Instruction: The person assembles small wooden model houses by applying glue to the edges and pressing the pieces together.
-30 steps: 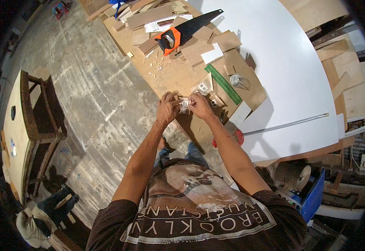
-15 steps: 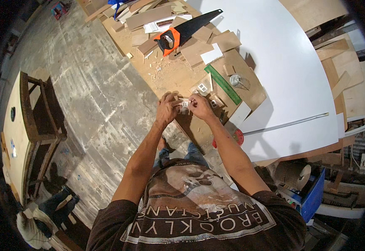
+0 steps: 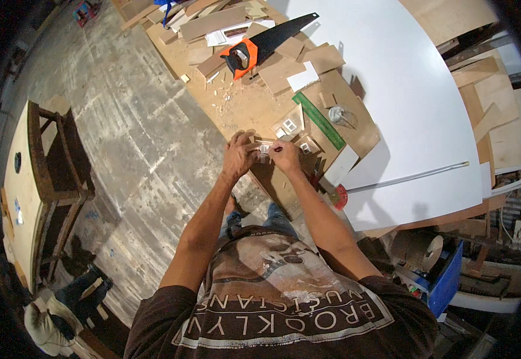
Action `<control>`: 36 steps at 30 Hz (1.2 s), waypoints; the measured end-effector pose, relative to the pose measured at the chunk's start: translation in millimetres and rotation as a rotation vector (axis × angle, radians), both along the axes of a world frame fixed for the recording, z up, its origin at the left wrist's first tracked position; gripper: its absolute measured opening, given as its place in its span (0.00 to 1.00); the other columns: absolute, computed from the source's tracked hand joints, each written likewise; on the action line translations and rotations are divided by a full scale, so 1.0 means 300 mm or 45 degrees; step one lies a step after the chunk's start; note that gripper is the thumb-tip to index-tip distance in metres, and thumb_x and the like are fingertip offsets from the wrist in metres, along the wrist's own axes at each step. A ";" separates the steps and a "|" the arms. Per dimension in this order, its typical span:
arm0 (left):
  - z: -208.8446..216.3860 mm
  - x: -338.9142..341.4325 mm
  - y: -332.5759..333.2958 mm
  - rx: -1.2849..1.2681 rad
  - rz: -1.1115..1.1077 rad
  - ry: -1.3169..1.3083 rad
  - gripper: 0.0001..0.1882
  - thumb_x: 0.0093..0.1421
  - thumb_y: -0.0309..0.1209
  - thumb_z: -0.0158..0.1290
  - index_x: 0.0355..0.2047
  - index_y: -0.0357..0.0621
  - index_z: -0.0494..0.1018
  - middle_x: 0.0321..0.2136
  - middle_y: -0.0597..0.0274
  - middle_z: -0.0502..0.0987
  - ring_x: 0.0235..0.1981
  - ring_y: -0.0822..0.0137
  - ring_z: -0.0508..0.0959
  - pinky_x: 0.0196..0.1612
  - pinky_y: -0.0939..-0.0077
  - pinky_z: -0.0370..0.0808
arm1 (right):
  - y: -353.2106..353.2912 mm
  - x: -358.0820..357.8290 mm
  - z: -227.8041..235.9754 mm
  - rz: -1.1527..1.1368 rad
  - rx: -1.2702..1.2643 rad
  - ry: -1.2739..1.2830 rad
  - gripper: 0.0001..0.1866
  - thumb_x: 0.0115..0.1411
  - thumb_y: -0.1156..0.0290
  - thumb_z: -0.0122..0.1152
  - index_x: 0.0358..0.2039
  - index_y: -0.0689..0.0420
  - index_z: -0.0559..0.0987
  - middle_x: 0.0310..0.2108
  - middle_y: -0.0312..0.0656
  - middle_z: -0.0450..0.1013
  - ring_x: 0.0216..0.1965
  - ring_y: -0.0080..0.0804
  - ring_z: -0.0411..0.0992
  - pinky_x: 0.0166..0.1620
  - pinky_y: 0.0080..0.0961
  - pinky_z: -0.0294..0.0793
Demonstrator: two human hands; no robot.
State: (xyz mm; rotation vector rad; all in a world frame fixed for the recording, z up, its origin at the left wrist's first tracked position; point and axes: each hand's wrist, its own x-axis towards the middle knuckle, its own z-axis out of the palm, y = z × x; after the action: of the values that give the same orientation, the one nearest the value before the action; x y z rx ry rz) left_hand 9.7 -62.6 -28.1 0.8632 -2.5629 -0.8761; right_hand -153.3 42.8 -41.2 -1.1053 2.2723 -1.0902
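At the near left edge of the workbench, my left hand (image 3: 239, 158) is closed on a small wooden model piece with a white window frame (image 3: 264, 148). My right hand (image 3: 285, 157) pinches at the right side of that same piece; whatever sits between its fingertips is too small to make out. Just beyond my right hand lies a wooden panel with white window frames (image 3: 289, 125). A smaller panel with a white window (image 3: 306, 148) rests right beside that hand. A green ruler (image 3: 319, 121) lies diagonally past both panels.
An orange-handled handsaw (image 3: 240, 58) lies on wood offcuts (image 3: 212, 25) at the far side. A clear cup (image 3: 339, 116) stands right of the ruler. A large white board (image 3: 404, 119) covers the right, with a metal rod (image 3: 416, 176) on it. A wooden stand (image 3: 33, 179) is at left.
My right hand has turned slightly and its fingers have shifted a little at the piece. My left hand stays almost in place. The red object by my right forearm now shows less.
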 end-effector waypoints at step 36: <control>0.008 0.003 0.006 -0.005 -0.021 -0.002 0.15 0.57 0.39 0.62 0.45 0.56 0.83 0.63 0.65 0.68 0.65 0.50 0.62 0.63 0.50 0.63 | 0.018 -0.023 0.052 0.273 0.002 -0.027 0.11 0.52 0.74 0.67 0.36 0.65 0.82 0.36 0.54 0.78 0.39 0.48 0.78 0.43 0.39 0.80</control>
State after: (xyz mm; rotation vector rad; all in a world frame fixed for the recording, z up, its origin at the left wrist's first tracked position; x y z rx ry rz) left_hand 10.5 -60.9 -25.8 0.8425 -2.5757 -0.8754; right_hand -160.3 48.3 -25.4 -1.2956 2.0806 -1.0092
